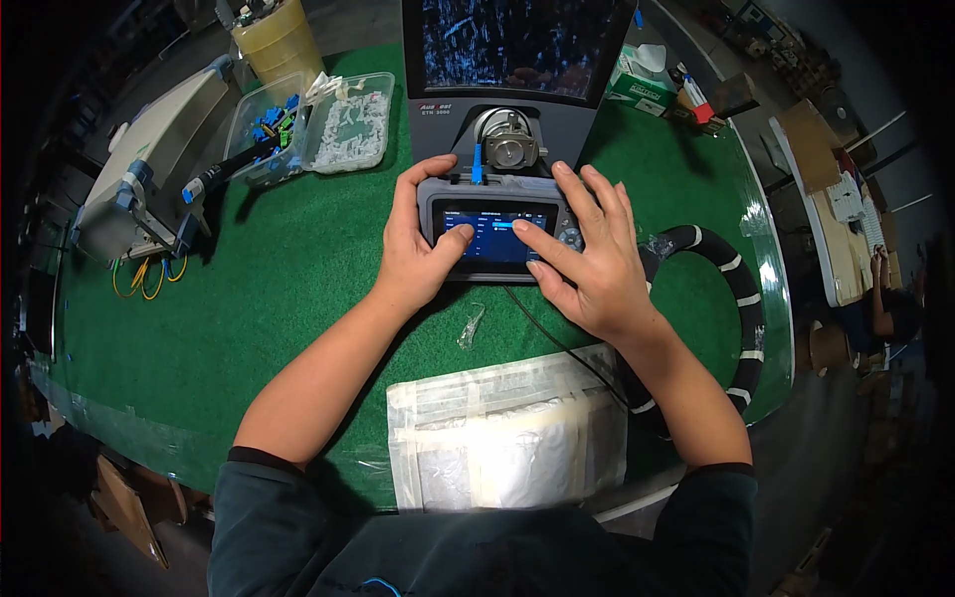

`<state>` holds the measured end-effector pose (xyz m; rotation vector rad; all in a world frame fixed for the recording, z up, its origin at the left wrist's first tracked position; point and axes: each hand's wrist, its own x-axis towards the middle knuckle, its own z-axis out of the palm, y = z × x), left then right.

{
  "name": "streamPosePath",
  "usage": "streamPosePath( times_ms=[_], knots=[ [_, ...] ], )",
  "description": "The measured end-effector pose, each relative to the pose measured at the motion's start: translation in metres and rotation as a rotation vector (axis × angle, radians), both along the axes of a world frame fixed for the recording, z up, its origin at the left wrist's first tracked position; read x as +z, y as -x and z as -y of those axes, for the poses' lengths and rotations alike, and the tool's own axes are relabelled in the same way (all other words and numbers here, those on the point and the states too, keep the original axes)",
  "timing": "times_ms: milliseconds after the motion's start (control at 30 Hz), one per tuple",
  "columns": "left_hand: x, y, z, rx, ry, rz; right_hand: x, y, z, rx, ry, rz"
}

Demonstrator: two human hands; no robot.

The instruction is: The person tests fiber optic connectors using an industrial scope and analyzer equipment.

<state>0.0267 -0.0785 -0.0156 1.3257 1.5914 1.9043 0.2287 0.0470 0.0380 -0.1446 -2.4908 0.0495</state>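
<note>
A grey handheld device (487, 266) with a lit blue menu screen lies in front of a large monitor unit (433, 134). My left hand (418, 239) wraps round its left side, the thumb over the screen. My right hand (602, 264) is spread at its right side, holding nothing, with the index fingertip on the screen and the thumb near the lower edge. A blue connector (477, 167) is plugged into the device's top edge. From the lower edge a thin black cable (557, 341) runs down to the right.
Below lies a white taped pad (507, 453). A thick black hose with white bands (753, 308) curves at right. Two clear containers (348, 149) with small parts stand back left, beside a grey machine (149, 149). A green box (637, 85) is back right; another person (890, 313) sits far right.
</note>
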Motion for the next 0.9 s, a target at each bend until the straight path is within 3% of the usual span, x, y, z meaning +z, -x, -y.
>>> streamPosePath(
  times_ms=[400,900],
  knots=[
    [0.0019,-0.0003,-0.0002,-0.001,0.003,-0.049,-0.0016,-0.0013,-0.0014,0.034,0.005,-0.003],
    [-0.0006,-0.0001,0.002,-0.052,0.0,0.087,-0.0032,-0.001,-0.0004,0.034,-0.004,0.004]
  ],
)
